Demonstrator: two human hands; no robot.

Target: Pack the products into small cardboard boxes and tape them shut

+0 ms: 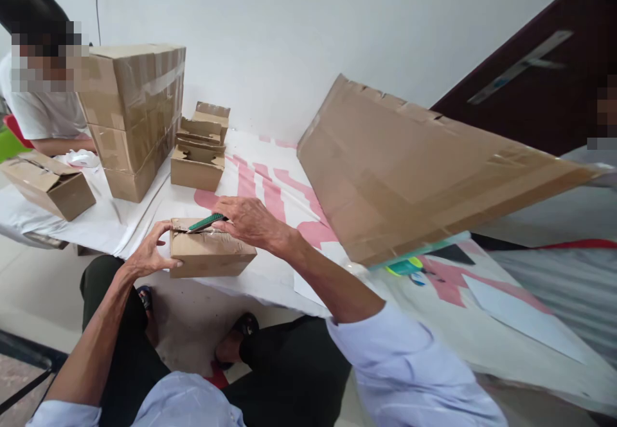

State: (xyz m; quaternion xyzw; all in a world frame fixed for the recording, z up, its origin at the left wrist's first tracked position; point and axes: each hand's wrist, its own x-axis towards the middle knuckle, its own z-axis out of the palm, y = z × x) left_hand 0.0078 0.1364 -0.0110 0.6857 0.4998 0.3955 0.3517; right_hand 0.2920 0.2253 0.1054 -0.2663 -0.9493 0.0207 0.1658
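Observation:
A small cardboard box (212, 261) lies at the near edge of the cloth-covered table. My left hand (153, 252) grips its left end, thumb on the near side and fingers at the top corner. In my right hand (245, 220) is a green utility knife (207, 222), its tip at the seam in the box's top near the left end. The top looks torn along that seam. Behind it stand opened small boxes (197, 168) with their inner flaps showing.
Stacked taped boxes (144, 112) stand at the back left, beside a seated person (53, 109). Another box (53, 186) is at the far left. A large cardboard panel (414, 170) leans on the right, with a yellow-green tape roll (405, 266) below it.

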